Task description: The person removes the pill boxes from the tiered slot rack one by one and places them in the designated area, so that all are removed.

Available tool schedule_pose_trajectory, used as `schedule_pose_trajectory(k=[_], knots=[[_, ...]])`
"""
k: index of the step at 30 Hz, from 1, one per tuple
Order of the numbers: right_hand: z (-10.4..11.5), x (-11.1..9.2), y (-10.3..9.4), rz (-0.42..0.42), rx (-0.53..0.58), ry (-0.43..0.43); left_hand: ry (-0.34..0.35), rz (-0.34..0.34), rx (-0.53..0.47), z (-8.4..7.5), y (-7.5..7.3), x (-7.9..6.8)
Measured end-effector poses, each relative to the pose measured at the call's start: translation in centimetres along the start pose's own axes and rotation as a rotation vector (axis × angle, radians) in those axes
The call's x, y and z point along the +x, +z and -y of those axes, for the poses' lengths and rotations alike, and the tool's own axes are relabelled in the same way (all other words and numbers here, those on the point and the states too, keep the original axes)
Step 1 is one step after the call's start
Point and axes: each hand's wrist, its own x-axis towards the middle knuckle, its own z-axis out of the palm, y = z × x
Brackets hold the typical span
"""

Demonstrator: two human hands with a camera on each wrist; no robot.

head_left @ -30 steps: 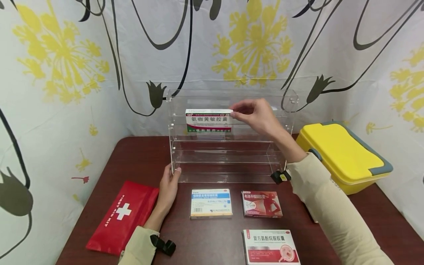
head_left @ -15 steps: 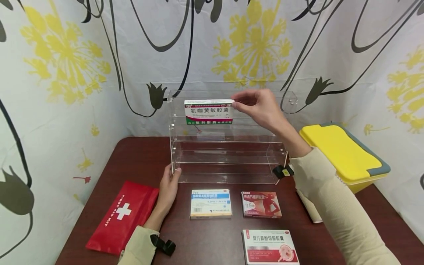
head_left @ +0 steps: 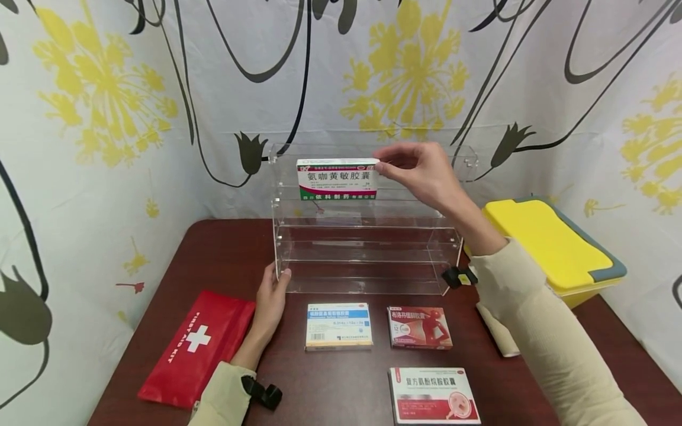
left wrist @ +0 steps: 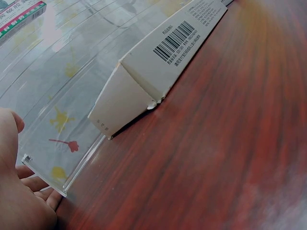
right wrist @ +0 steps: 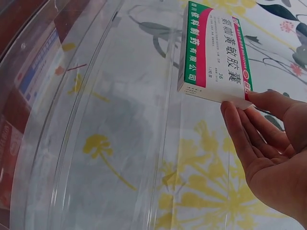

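In the head view a clear acrylic tiered display rack [head_left: 362, 286] stands at the back of the table. My left hand [head_left: 272, 303] grips its lower left side panel; in the left wrist view the thumb is on one side and fingers [left wrist: 41, 184] show beyond the panel. My right hand [head_left: 423, 177] pinches the right end of a white, green and magenta medicine box [head_left: 337, 180] between thumb and fingertips. Its printed face is toward me, and it overlaps the rack's upper tiers. The right wrist view shows the thumb [right wrist: 271, 100] at the box's corner.
Three medicine boxes lie before the rack: a blue-and-white box [head_left: 338, 326], a red box [head_left: 420, 327] and a white-and-red box [head_left: 434, 395]. A red first aid pouch [head_left: 197, 349] lies left; a yellow lidded bin [head_left: 549, 242] stands right. A pale roll [head_left: 498, 331] is partly under the right sleeve.
My right hand has raised the medicine box from a lower tier's height toward the rack's top, with only a slight shift in the last half second. My left hand stays on the rack.
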Motion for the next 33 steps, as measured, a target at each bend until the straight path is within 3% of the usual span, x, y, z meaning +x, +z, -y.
schedule_pose_trajectory(k=[5, 10, 17, 22, 27, 33], knots=[[0.8, -1.7, 0.1, 0.021, 0.005, -0.001, 0.013, -0.011, -0.003, 2.2, 0.0, 0.7], [-0.8, -4.1, 0.8, 0.033, 0.015, -0.002, 0.011, -0.022, 0.002, 3.6, -0.2, 1.4], [-2.4, -10.6, 2.6, 0.094, 0.057, 0.084, -0.002, 0.002, -0.037, 3.5, -0.1, 1.8], [-4.0, -15.4, 4.7, 0.177, 0.154, 0.159, 0.023, -0.031, -0.001, 3.5, -0.1, 1.7], [-5.2, -20.1, 6.9, 0.265, 0.235, 0.178, 0.037, -0.041, 0.007, 3.6, -0.2, 1.6], [-5.2, -24.8, 8.4, 0.341, 0.334, 0.269, 0.015, -0.007, -0.012, 1.5, -0.3, 0.8]])
